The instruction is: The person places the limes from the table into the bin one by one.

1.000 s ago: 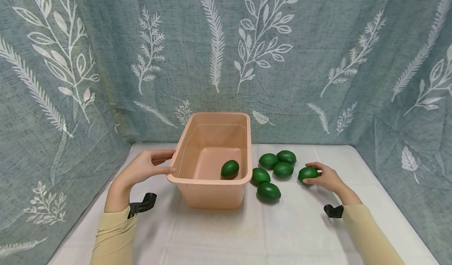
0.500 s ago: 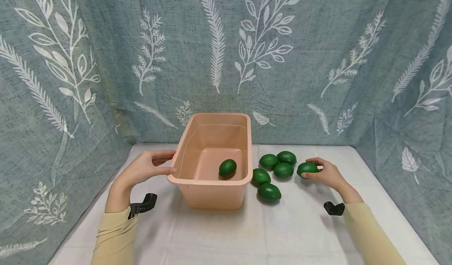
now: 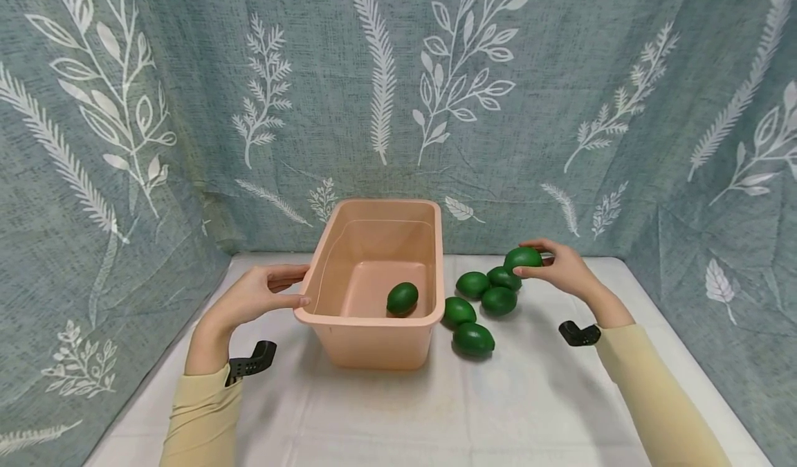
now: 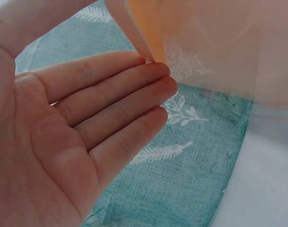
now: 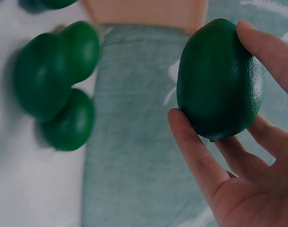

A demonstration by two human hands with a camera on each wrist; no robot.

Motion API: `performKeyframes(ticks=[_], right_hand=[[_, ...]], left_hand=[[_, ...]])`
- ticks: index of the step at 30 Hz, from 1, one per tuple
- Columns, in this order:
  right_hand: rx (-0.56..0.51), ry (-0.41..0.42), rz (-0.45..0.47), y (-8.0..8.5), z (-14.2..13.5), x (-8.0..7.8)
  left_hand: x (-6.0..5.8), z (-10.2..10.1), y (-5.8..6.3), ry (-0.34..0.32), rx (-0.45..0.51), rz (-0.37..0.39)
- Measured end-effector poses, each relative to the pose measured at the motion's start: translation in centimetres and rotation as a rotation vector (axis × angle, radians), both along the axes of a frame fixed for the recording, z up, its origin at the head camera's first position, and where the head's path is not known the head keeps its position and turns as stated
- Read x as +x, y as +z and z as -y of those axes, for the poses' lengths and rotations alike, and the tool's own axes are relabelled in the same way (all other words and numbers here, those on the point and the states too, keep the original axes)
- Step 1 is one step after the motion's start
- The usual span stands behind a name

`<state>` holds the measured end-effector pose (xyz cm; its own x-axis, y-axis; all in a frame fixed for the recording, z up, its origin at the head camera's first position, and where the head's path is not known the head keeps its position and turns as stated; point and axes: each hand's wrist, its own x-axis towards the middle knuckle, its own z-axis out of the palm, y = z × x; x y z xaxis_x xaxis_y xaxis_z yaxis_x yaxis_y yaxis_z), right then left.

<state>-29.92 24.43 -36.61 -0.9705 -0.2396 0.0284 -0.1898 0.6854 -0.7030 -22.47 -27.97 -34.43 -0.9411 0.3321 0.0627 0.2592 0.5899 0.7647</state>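
A peach-coloured plastic bin (image 3: 382,342) stands on the table with one green lime (image 3: 402,298) in it. My left hand (image 3: 249,294) is at the bin's left rim; its thumb rests on the rim and its straight fingers touch the edge. In the left wrist view, the palm (image 4: 54,127) faces the camera. Raised above the table, my right hand (image 3: 563,270) grips another lime (image 5: 219,80) between thumb and fingers. In the head view, this lime partly overlaps a cluster of limes (image 3: 499,301).
Two more limes lie against the bin's right side, the nearer lime (image 3: 473,340) at the front. A white cloth (image 3: 386,418) covers the table. Patterned green-blue fabric (image 3: 324,93) hangs behind and at both sides.
My right hand has lifted its lime off the table and moved it back and left, towards the cluster. The left hand and bin stay in place.
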Motion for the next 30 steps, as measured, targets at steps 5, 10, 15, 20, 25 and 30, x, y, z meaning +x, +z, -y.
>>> performKeyframes(ticks=[5, 10, 15, 20, 25, 30], right_hand=[[0.023, 0.047, -0.037, 2.4, 1.9, -0.7], [0.043, 0.084, -0.071, 4.3, 3.9, -1.3], [0.047, 0.116, -0.089, 5.8, 6.1, -1.8], [0.057, 0.161, -0.109, 7.1, 8.4, -2.3], [0.071, 0.2, -0.095, 8.6, 10.8, -2.7], [0.093, 0.235, -0.076, 9.0, 12.7, -3.4]], left_hand=[[-0.1, 0.0, -0.1, -0.01, 0.009, -0.007], [-0.2, 0.1, -0.2, -0.013, 0.015, -0.007], [-0.2, 0.1, -0.2, -0.011, 0.017, -0.006], [-0.2, 0.1, -0.2, -0.014, 0.018, -0.009], [-0.2, 0.1, 0.0, -0.008, 0.01, 0.001], [-0.1, 0.0, 0.1, -0.006, 0.012, 0.013]])
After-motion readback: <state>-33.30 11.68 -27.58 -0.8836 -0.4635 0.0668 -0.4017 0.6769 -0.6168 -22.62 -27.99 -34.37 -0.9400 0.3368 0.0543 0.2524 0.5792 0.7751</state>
